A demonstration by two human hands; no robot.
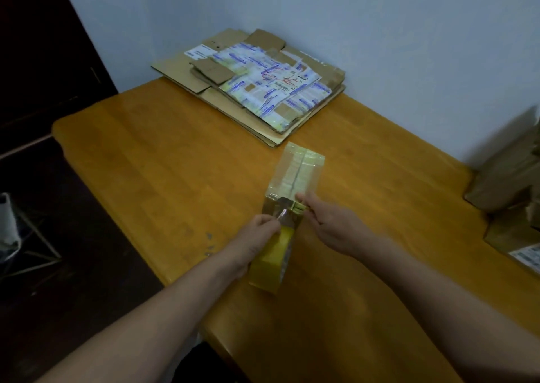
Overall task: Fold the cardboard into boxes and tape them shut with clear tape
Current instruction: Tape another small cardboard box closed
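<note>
Fingers (305,200) pinching box (295,169), left (264,222) gripping tape (273,261), labels (271,84) blurred

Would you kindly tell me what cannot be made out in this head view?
All in the head view:
- Near end of the box: hidden by the left hand, right hand and tape roll.
- What the right hand pinches: blurred.
- The shiny thing at the left hand: blurred.
- Print on the cardboard stack: too small.
- The other boxes at right: cut by the frame edge.
</note>
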